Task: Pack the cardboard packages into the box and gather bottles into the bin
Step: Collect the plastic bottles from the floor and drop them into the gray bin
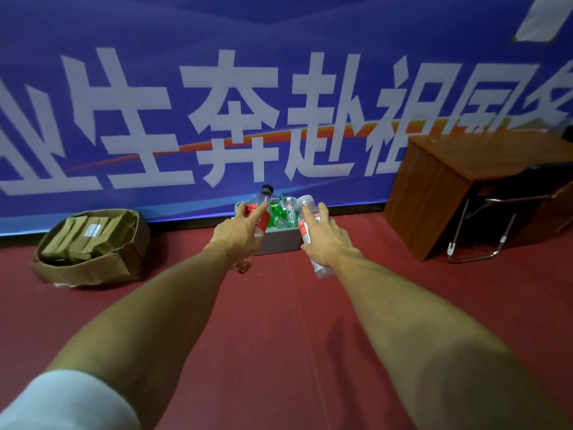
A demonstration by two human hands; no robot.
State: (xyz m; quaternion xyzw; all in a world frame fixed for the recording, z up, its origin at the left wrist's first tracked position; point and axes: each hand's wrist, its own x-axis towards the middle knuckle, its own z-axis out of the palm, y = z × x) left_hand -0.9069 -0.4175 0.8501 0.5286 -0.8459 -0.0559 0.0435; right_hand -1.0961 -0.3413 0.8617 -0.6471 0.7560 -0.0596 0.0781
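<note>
Near boxy bin (280, 241), clear plastic bottles (262, 197)

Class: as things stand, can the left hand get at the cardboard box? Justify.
Probably not yet: the left hand grips a bottle at the bin, and the cardboard box sits apart, off to its left.

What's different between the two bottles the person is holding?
The left-hand bottle has a black cap; the right-hand bottle shows a pale, wide top. The left-hand bottle's label is mostly red; the right-hand bottle's is white with red print. Both are clear plastic, gripped near the bin.
</note>
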